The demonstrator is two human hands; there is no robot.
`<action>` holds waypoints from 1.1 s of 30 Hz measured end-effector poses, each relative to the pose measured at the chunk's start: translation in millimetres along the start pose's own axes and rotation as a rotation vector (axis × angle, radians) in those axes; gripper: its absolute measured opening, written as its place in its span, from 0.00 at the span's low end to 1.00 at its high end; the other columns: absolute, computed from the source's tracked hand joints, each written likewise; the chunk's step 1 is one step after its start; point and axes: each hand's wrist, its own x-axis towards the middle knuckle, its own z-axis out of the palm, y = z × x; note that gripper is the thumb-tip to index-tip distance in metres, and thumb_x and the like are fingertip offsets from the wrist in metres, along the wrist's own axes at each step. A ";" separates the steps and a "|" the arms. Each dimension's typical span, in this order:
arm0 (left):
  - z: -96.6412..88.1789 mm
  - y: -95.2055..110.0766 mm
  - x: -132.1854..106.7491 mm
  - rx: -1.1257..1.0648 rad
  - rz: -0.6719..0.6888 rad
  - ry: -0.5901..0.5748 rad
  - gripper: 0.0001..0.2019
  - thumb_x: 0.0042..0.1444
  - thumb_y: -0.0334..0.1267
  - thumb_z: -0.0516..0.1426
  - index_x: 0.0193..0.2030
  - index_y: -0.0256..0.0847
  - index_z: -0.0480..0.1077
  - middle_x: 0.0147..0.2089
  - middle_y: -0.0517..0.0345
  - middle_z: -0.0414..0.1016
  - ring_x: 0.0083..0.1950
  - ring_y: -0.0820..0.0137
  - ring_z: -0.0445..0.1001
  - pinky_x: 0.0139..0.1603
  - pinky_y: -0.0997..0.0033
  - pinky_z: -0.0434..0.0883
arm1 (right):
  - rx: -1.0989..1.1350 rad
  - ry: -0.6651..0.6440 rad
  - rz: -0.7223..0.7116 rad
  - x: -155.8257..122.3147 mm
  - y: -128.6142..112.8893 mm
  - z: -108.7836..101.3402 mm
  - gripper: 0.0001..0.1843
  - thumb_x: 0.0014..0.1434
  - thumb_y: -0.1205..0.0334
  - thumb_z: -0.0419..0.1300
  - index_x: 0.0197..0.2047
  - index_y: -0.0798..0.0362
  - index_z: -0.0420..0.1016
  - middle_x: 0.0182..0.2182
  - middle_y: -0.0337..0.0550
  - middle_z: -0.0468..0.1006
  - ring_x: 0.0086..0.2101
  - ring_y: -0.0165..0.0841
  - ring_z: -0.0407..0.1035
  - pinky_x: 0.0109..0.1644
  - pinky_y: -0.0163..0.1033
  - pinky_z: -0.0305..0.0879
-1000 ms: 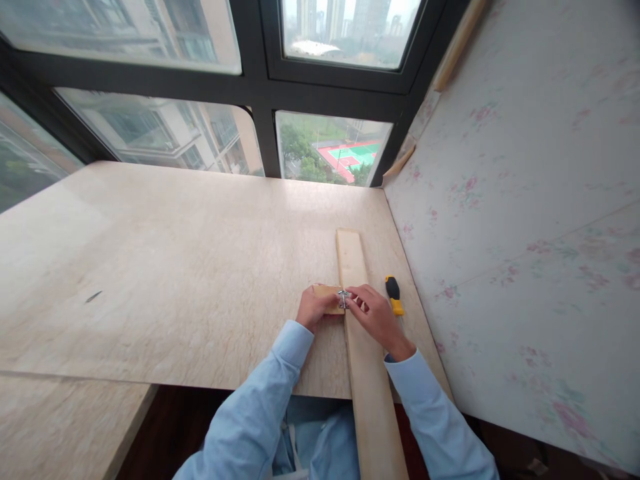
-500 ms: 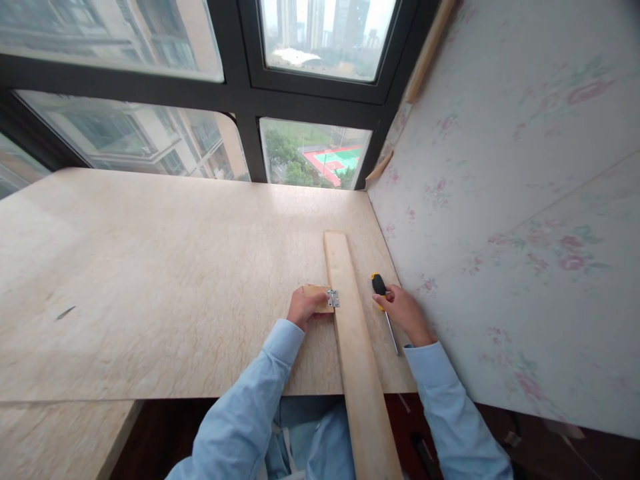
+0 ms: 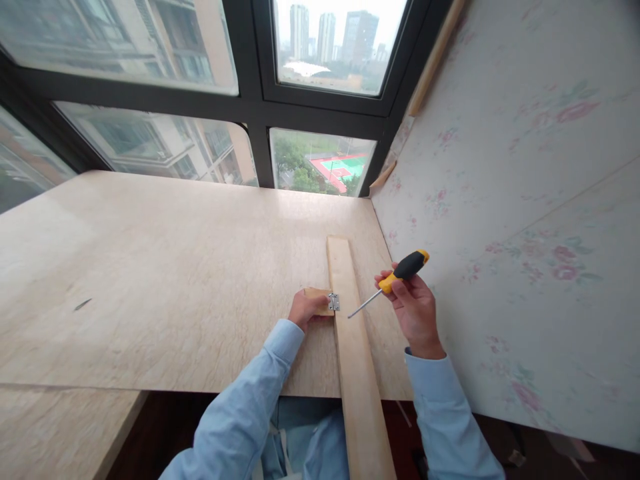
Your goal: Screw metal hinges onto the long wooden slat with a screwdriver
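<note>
A long pale wooden board [image 3: 357, 360] lies over the sill and sticks out past its front edge. Against its left side sits a small wooden block [image 3: 316, 292], gripped by my left hand [image 3: 303, 309]. A silver metal hinge [image 3: 334, 302] spans the joint between block and board, with my left thumb at its left leaf. My right hand [image 3: 413, 307] is closed round a screwdriver [image 3: 404, 268] with a black and yellow handle. The shaft slants down to the left; its tip is over the board, a little right of the hinge.
The marble-patterned sill [image 3: 175, 280] carries a small dark sliver [image 3: 83, 305] at the left. A dark window frame [image 3: 320, 110] runs along the back. The floral-papered wall [image 3: 525, 220] stands close to my right arm.
My right hand has turned the screwdriver from pointing down toward me to pointing left, its tip now over the board near the hinge. My left hand keeps its hold.
</note>
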 end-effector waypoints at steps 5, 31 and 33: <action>0.0 -1.0 -0.4 -0.020 0.005 0.003 0.12 0.46 0.29 0.63 0.36 0.41 0.64 0.34 0.60 0.74 0.36 0.66 0.77 0.32 0.69 0.77 | -0.179 -0.046 -0.353 -4.7 1.1 33.7 0.19 0.58 0.60 0.65 0.52 0.49 0.72 0.42 0.43 0.80 0.44 0.38 0.76 0.54 0.52 0.70; -2.3 -5.7 3.2 -0.025 0.036 -0.045 0.13 0.44 0.32 0.64 0.35 0.42 0.66 0.35 0.59 0.76 0.37 0.66 0.78 0.33 0.70 0.76 | -0.501 -0.128 -0.436 7.0 24.5 51.4 0.12 0.63 0.54 0.59 0.46 0.52 0.73 0.42 0.45 0.80 0.46 0.37 0.74 0.52 0.45 0.71; -2.1 -5.3 2.8 -0.029 0.037 -0.041 0.13 0.44 0.32 0.64 0.35 0.42 0.65 0.34 0.59 0.75 0.36 0.66 0.78 0.33 0.70 0.76 | -0.484 -0.129 -0.437 7.6 25.0 51.6 0.12 0.63 0.54 0.60 0.46 0.52 0.72 0.42 0.45 0.80 0.45 0.37 0.75 0.51 0.45 0.71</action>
